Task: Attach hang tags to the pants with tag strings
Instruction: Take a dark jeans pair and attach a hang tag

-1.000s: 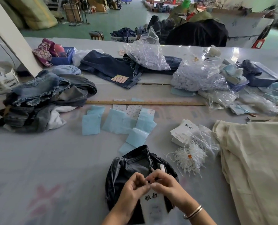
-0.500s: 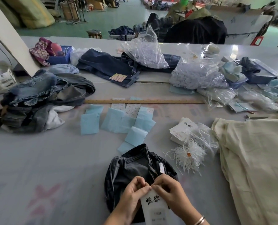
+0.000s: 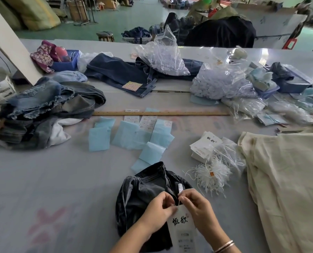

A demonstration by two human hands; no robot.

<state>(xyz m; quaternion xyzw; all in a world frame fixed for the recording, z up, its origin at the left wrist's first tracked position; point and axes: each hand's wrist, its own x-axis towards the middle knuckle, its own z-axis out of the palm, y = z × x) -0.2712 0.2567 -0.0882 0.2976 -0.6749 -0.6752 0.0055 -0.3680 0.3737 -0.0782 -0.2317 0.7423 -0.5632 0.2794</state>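
Dark grey denim pants (image 3: 139, 194) lie bunched on the table in front of me. A white hang tag (image 3: 182, 229) with black characters lies on them, under my hands. My left hand (image 3: 159, 210) and my right hand (image 3: 196, 207) meet at the tag's top edge, fingers curled, pinching a thin white tag string (image 3: 178, 202) between them. A small white label (image 3: 179, 187) sticks up from the waistband just above my right fingers. A loose bundle of white tag strings (image 3: 212, 174) and a stack of white hang tags (image 3: 205, 145) lie to the right.
Blue paper sheets (image 3: 133, 136) and small size labels lie behind the pants, before a wooden ruler (image 3: 161, 113). A heap of jeans (image 3: 48, 110) sits at left, cream cloth (image 3: 287, 179) at right. Plastic bags (image 3: 221, 84) and dark jeans (image 3: 122, 73) fill the far table.
The hang tag has slid down out from between my hands and now lies flat with its characters showing. My hands stay together at its top, working the string.
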